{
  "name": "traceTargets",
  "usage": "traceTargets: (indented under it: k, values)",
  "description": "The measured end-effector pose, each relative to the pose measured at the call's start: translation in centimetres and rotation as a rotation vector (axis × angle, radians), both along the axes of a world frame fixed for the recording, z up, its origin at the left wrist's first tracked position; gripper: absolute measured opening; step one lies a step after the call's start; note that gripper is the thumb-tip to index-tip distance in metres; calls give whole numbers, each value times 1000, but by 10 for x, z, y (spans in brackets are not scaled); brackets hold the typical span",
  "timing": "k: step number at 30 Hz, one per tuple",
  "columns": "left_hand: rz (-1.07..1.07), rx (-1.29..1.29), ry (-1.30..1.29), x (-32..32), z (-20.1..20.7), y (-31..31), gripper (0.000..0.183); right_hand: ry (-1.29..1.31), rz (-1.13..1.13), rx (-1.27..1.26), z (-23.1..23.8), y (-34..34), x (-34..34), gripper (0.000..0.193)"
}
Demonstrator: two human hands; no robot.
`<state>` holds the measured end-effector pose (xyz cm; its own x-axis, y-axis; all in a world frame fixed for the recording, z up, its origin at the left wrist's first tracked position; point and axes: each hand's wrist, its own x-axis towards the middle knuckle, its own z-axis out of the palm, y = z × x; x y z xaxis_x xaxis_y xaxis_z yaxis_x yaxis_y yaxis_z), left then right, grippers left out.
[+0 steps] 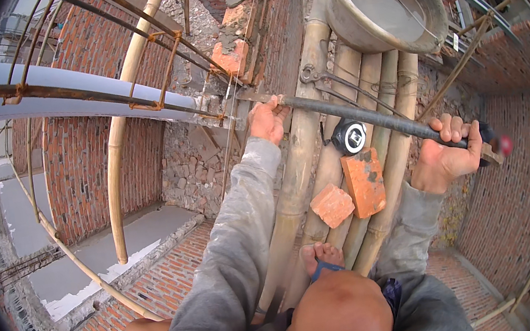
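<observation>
A long dark bar lies slantwise across the bamboo poles, and I have both hands on it. My left hand is closed around its thinner, flat left end, close beside the brick wall's edge. Toward the other end, my right hand has its fingers wrapped round the bar. Just under the bar rests a black-and-white tape measure. Nearer me are two broken orange bricks, a longer mortar-smeared one and a shorter one. Long-handled pincers lie beyond the bar, partly beneath it.
A round tub of wet grey mortar stands on the bamboo poles at the far end. Rusty rebar and a pale pipe cross at the left. The wall top carries fresh mortar. My bare foot is on the poles.
</observation>
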<state>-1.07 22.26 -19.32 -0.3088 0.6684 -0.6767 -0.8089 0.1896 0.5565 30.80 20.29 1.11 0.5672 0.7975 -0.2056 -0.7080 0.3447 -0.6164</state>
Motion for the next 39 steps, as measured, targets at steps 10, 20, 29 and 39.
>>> traceTargets:
  k: [10,20,29,39]
  values:
    - [-7,44,-40,-8,-6,10,6,-77,102,79,21,28,-12,31]
    - [-49,45,-69,-9,13,11,9,-100,122,78,27,36,-14,31]
    - [303,249,1223,-2,180,17,49,-69,164,114,18,37,-5,31]
    - [124,715,784,-47,203,60,26,-69,181,141,19,36,-6,31]
